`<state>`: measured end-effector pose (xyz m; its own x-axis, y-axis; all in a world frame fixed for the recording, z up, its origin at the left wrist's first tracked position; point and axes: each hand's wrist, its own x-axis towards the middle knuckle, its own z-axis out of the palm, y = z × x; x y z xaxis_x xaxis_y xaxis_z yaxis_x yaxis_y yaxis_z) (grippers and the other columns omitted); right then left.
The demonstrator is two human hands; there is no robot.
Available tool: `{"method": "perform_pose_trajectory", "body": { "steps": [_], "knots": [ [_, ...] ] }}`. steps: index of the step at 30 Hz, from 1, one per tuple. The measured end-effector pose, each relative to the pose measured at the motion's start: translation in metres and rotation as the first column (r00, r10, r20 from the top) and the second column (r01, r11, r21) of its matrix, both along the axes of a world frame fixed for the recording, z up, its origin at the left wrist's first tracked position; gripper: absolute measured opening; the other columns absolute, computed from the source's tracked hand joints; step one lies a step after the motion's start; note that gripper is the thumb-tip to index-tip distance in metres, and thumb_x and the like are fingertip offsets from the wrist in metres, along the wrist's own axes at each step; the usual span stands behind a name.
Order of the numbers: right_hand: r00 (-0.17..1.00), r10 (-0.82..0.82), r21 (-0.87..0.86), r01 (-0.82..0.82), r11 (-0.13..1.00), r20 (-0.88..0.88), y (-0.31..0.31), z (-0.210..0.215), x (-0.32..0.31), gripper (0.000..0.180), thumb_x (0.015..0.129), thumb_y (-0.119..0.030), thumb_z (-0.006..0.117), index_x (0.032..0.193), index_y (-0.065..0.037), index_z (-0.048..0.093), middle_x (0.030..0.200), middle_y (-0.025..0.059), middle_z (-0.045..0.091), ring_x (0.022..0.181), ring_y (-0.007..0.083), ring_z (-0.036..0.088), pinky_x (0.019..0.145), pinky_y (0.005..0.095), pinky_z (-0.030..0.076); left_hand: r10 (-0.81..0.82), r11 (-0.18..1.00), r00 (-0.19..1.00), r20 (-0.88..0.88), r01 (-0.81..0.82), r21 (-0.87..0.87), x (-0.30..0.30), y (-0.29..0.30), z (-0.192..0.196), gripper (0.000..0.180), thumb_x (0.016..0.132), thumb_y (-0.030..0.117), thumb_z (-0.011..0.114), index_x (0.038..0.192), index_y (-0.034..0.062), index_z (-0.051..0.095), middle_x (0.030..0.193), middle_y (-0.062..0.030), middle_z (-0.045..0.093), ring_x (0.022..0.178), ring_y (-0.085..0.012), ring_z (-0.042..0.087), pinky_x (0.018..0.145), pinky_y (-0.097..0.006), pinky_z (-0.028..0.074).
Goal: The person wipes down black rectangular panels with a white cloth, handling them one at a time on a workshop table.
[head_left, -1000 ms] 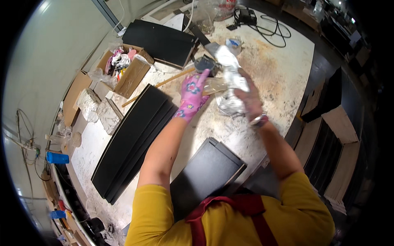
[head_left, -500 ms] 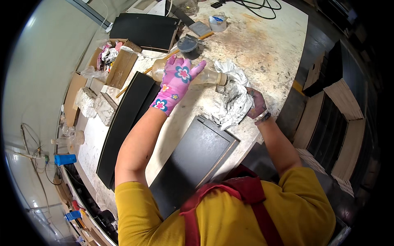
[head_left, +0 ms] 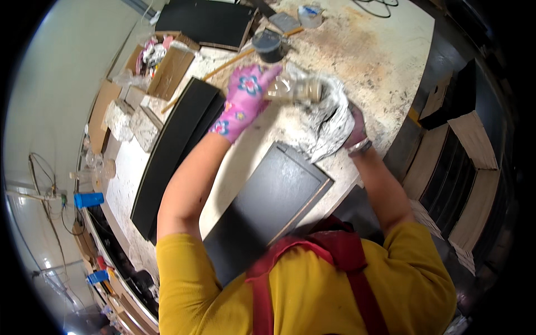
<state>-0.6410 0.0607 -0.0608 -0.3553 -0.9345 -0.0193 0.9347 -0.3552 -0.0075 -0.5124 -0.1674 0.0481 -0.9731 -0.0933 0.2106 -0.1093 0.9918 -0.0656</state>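
Note:
My left hand (head_left: 245, 95), in a pink flowered glove, is closed around a clear plastic bottle (head_left: 285, 89). The bottle lies tilted nearly flat, its neck over a crumpled white rag (head_left: 324, 120) with dark smudges. Gripping the rag's right side is my right hand (head_left: 356, 125), in a stained dark glove; its fingers are partly hidden by the cloth. Below both hands a flat black panel (head_left: 268, 195) rests on the worktable (head_left: 385, 72). A curved black panel (head_left: 176, 156) lies to the left of my left forearm.
Beyond my left hand stands a dark lidded tub (head_left: 268, 46), with a clear container (head_left: 310, 17) farther back. An open cardboard box (head_left: 167, 70) of scraps sits at the left, near whitish blocks (head_left: 134, 125). Stacked black panels (head_left: 441, 162) stand right of the table.
The bottle's neck has shifted right, over the rag. My right hand has bunched the rag up more around the neck. The whole view has also shifted slightly.

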Motion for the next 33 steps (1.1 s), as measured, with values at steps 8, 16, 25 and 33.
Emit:
{"method": "perform_pose_trajectory", "body": {
  "steps": [8, 16, 25, 33],
  "knots": [
    [0.794, -0.169, 0.348, 0.432, 0.832, -0.584, 0.075, -0.012, -0.044, 0.046, 0.099, -0.022, 0.040, 0.135, 0.007, 0.042, 0.129, 0.0221, 0.056, 0.115, 0.0329, 0.056, 0.101, 0.0430, 0.046, 0.685, 0.503, 0.707, -0.178, -0.282, 0.817, -0.022, -0.055, -0.039, 0.093, 0.070, 0.025, 0.086, 0.140, -0.0034, 0.033, 0.130, -0.0214, 0.050, 0.124, -0.0304, 0.048, 0.102, -0.035, 0.043],
    [0.648, -0.056, 0.434, 0.569, 0.699, -0.760, 0.154, -0.001, -0.033, 0.049, 0.100, -0.029, 0.039, 0.139, 0.001, 0.041, 0.136, 0.0151, 0.052, 0.122, 0.0294, 0.052, 0.106, 0.0411, 0.040, 0.679, 0.522, 0.726, -0.111, -0.371, 0.768, 0.028, -0.055, -0.027, 0.097, 0.084, 0.042, 0.070, 0.153, 0.0145, 0.009, 0.151, -0.0169, 0.030, 0.134, -0.0371, 0.039, 0.110, -0.040, 0.034],
    [0.239, 0.337, 0.385, 0.784, 0.487, -0.911, 0.137, 0.162, 0.070, 0.046, 0.086, -0.012, 0.063, 0.129, -0.002, 0.053, 0.111, 0.0195, 0.063, 0.102, 0.0211, 0.063, 0.090, 0.0326, 0.051, 0.442, 0.767, 0.896, 0.031, -0.396, 0.505, 0.324, 0.110, -0.006, 0.055, 0.093, 0.026, 0.058, 0.141, 0.0052, 0.042, 0.134, -0.0193, 0.053, 0.124, -0.0366, 0.050, 0.106, -0.043, 0.038],
    [-0.873, 0.319, -0.093, 0.376, 0.922, -0.368, 0.032, 0.086, 0.238, 0.037, 0.080, -0.011, 0.068, 0.117, -0.009, 0.061, 0.114, 0.0126, 0.059, 0.105, 0.0315, 0.058, 0.093, 0.0441, 0.048, 0.651, 0.638, 0.729, 0.214, -0.677, 0.366, 0.400, 0.156, -0.024, 0.058, 0.086, 0.027, 0.063, 0.138, 0.0084, 0.046, 0.099, -0.0148, 0.060, 0.093, -0.0321, 0.058, 0.085, -0.043, 0.045]
  ]
}}
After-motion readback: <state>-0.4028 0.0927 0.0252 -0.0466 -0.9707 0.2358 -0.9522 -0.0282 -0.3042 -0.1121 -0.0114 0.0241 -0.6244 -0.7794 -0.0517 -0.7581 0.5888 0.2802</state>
